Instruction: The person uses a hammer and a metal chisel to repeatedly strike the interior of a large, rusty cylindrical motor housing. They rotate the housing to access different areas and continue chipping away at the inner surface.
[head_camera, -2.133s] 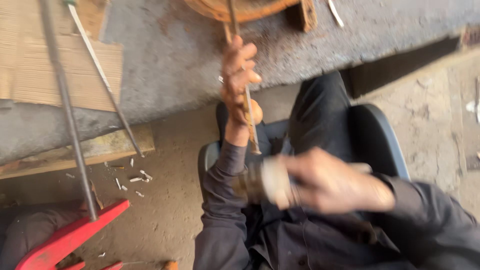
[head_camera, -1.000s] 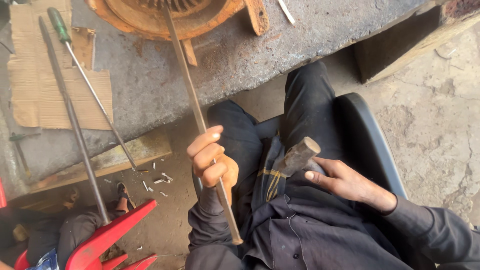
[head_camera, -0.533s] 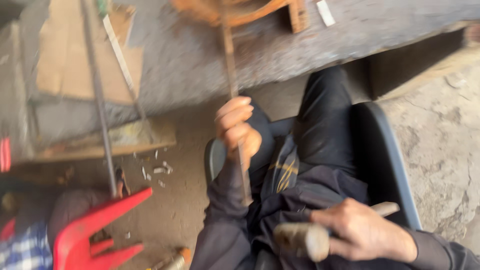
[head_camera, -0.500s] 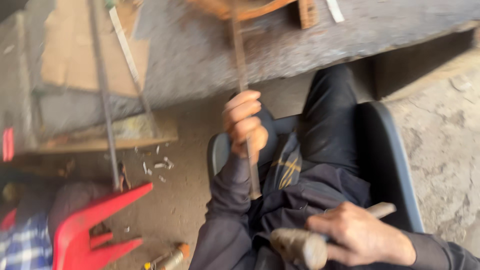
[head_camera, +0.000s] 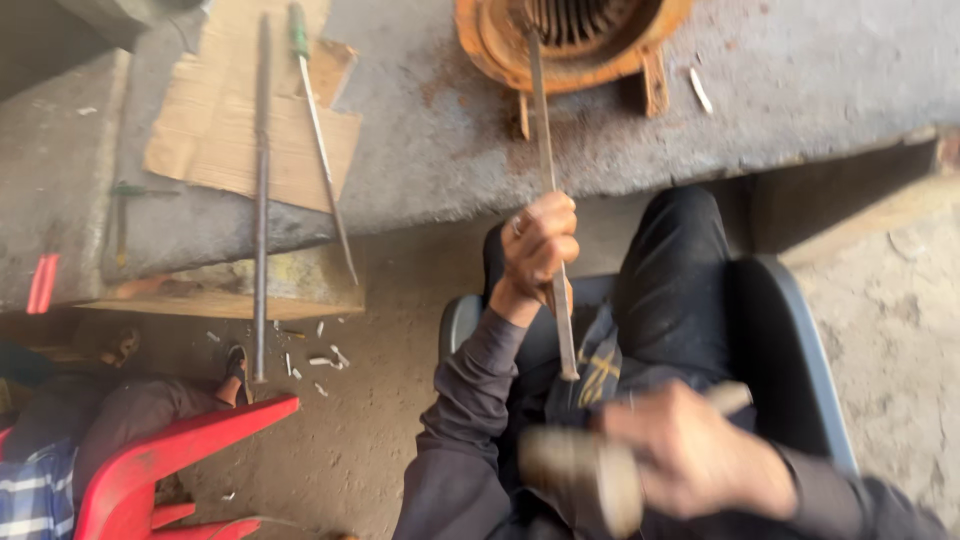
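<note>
My left hand (head_camera: 540, 245) grips a long metal rod (head_camera: 546, 150) near its lower end; the rod's far tip reaches into a rusty orange round motor housing (head_camera: 570, 45) on the grey slab. My right hand (head_camera: 700, 455) is closed on the handle of a hammer (head_camera: 585, 480), whose blurred head points left, just below the rod's near end. I sit on a dark plastic chair (head_camera: 790, 340), with my dark-trousered legs under both hands.
On the concrete slab (head_camera: 800, 90) lie a cardboard sheet (head_camera: 240, 130), a long steel bar (head_camera: 262, 190) and a green-handled screwdriver (head_camera: 315, 130). A red plastic chair (head_camera: 170, 470) and another person's leg and sandal (head_camera: 130, 410) are at lower left.
The view has swung, bringing the motor housing back into sight. My right hand with the hammer has risen slightly towards the rod's near end and is motion-blurred. My left hand keeps its grip.
</note>
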